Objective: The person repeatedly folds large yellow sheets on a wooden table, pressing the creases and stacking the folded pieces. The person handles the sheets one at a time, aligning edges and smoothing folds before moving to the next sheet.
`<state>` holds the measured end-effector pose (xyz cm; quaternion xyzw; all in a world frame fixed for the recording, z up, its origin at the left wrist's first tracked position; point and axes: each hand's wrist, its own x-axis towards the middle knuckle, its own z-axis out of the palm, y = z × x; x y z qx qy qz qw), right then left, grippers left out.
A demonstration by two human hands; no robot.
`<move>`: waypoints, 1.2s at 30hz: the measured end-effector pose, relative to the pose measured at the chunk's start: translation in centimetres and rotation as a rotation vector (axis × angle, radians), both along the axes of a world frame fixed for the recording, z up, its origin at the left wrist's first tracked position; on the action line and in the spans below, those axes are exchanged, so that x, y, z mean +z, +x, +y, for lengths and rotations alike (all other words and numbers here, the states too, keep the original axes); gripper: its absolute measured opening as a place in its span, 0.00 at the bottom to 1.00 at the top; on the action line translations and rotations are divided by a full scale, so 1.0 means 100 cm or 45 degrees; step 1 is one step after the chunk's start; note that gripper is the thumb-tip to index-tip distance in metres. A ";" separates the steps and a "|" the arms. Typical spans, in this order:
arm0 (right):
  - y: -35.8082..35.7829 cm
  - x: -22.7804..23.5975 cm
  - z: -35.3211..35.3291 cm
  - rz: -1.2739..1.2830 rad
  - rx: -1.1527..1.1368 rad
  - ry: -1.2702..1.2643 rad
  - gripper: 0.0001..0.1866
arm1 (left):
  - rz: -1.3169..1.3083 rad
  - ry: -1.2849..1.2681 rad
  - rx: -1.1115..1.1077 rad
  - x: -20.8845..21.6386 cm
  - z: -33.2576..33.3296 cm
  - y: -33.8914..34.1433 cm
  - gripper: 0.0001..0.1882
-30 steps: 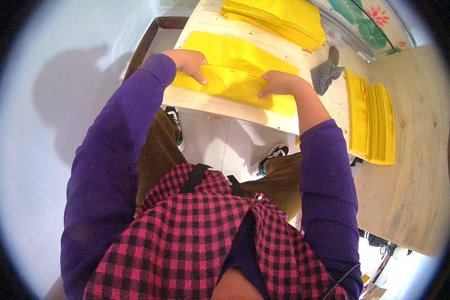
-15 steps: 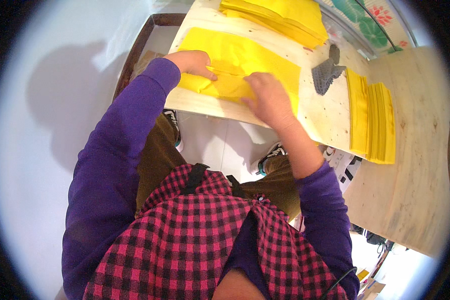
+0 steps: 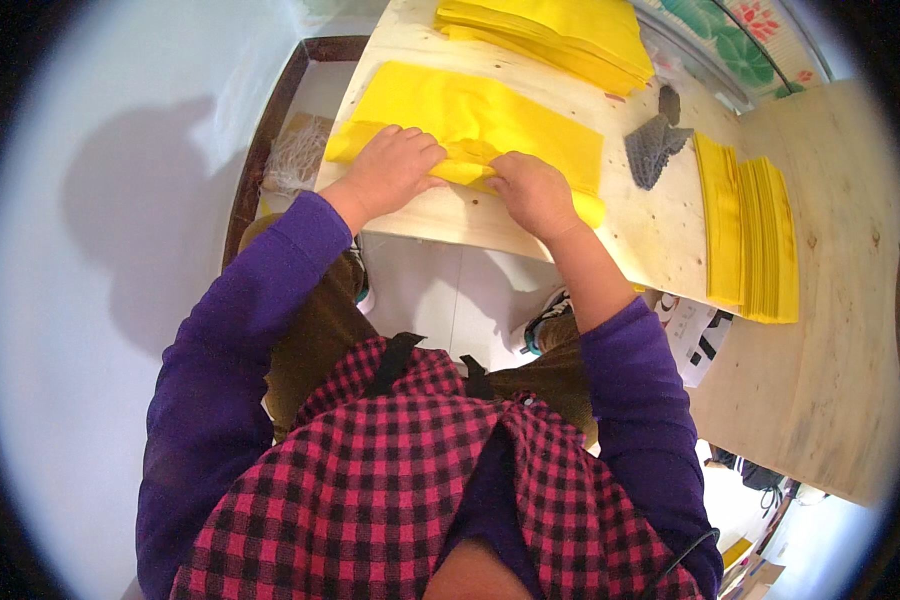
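A yellow fabric piece (image 3: 480, 105) lies on the wooden table, with a wrinkled bunch at its middle. Its near edge is turned up into a rounded fold running from left to right. My left hand (image 3: 394, 168) is closed over the left part of this fold, thumb tucked underneath. Toward the right, my right hand (image 3: 536, 196) pinches the same fold between thumb and fingers. A short stretch of bunched fabric shows between both hands. The fabric's far half rests flat.
A yellow fabric stack (image 3: 560, 40) sits at the table's far side. More folded yellow fabric (image 3: 765, 240) stands at the right against a wooden panel (image 3: 820, 330). Between them lies a grey mesh-like item (image 3: 655, 150). A wall (image 3: 120, 330) is close on the left.
My left hand has come nearer and now grips from above. My right hand has moved slightly nearer. The fabric's near edge is now gathered in a longer, rounder fold.
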<state>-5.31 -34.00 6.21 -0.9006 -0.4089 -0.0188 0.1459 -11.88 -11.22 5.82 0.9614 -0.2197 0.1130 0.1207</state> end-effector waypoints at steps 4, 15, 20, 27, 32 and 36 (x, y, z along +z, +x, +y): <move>0.012 0.004 0.000 0.109 -0.029 -0.025 0.13 | 0.284 -0.068 -0.040 0.003 0.011 0.036 0.17; 0.028 0.014 0.003 -0.004 0.022 -0.118 0.28 | 0.866 -0.259 -0.022 -0.002 0.022 0.100 0.32; 0.006 -0.009 0.005 -0.528 0.059 -0.059 0.20 | 0.675 -0.310 -0.026 -0.016 0.021 0.101 0.33; 0.017 -0.022 0.001 -0.462 0.106 -0.028 0.15 | 0.174 -0.174 -0.034 -0.004 0.007 0.071 0.24; 0.037 -0.002 0.001 -0.013 0.086 -0.098 0.13 | -0.173 0.036 -0.064 -0.007 -0.009 0.042 0.25; 0.038 -0.002 0.008 -0.272 0.016 -0.035 0.16 | 0.224 0.066 0.153 -0.008 -0.009 0.072 0.22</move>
